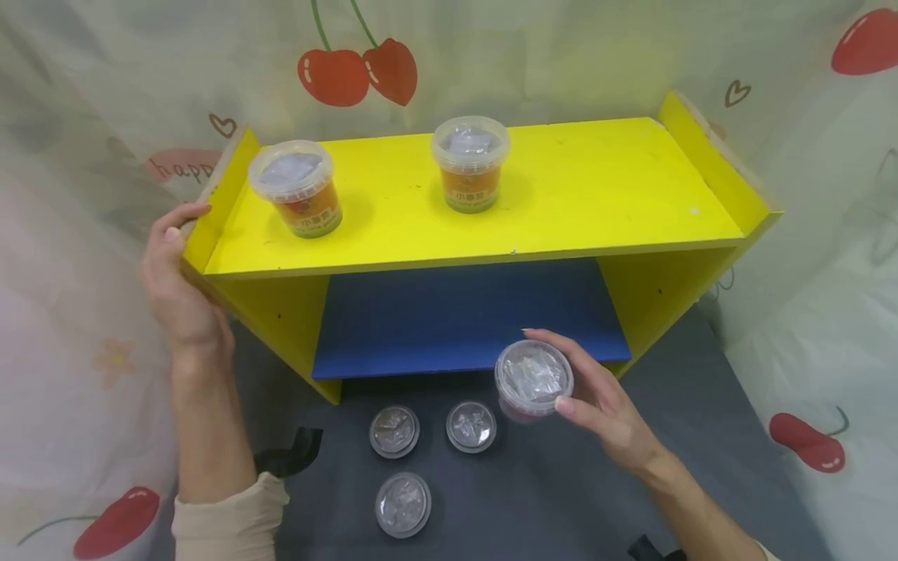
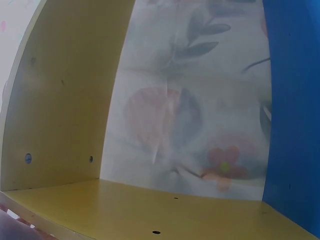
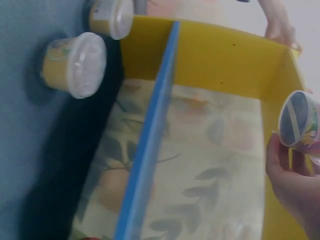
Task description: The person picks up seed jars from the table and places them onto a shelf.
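Gripped shelf with curled left hand, tub with half-spread right hand; apparently mid-shelving, likely needed lifting above near edge.

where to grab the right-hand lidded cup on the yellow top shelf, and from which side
Likely the tapered body of the cup, just under its wider lid, from the right: it stands upright, and the other cup is on its left.
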`<state>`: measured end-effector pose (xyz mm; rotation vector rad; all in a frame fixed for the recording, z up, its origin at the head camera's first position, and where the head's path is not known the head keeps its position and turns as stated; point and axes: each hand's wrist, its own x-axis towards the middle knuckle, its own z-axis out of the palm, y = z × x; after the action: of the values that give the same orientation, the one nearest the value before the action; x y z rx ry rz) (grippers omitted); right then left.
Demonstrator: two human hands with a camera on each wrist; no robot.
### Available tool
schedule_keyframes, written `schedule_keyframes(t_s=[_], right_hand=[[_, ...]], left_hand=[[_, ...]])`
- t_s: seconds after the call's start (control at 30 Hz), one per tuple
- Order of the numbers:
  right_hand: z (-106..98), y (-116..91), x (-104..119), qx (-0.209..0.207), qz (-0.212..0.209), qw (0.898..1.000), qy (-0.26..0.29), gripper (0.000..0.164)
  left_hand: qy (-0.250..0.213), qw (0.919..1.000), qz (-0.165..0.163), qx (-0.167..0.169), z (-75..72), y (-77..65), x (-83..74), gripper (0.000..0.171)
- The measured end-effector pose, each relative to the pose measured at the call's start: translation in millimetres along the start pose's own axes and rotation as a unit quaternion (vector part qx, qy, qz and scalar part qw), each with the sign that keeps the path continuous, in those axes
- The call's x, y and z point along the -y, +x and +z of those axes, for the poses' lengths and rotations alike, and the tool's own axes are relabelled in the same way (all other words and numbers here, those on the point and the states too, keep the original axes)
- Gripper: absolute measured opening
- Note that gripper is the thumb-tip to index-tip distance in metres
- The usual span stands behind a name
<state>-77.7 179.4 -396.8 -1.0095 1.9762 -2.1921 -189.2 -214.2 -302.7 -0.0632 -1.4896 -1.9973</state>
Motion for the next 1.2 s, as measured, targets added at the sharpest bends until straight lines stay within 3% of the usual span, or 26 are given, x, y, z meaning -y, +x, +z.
schedule_keyframes(t_s=[0.17, 0.5, 0.93, 1.2], right_hand=[[3.3, 10.8, 14.2, 0.007, 0.012, 1.0, 0.003, 0.059], [3.9, 24.6, 39.4, 0.028, -0.002, 1.0, -0.007, 0.06], [-6.0, 32.6, 61.2, -0.004, -0.024, 1.0, -0.006, 0.059], [-14.0, 34.8, 75.9, -0.023, -0.021, 0.999, -0.023, 0.062]], left_hand=[[-0.004, 1.0, 0.0, 0.0, -0.9, -0.2, -0.2, 0.037], [0.004, 1.0, 0.007, 0.003, -3.6, -1.8, 2.4, 0.037], [-0.009, 0.9999, 0.009, 0.01, -2.8, -0.1, 1.9, 0.037], [0.005, 0.9999, 0.005, 0.009, -3.0, -0.4, 3.1, 0.037]])
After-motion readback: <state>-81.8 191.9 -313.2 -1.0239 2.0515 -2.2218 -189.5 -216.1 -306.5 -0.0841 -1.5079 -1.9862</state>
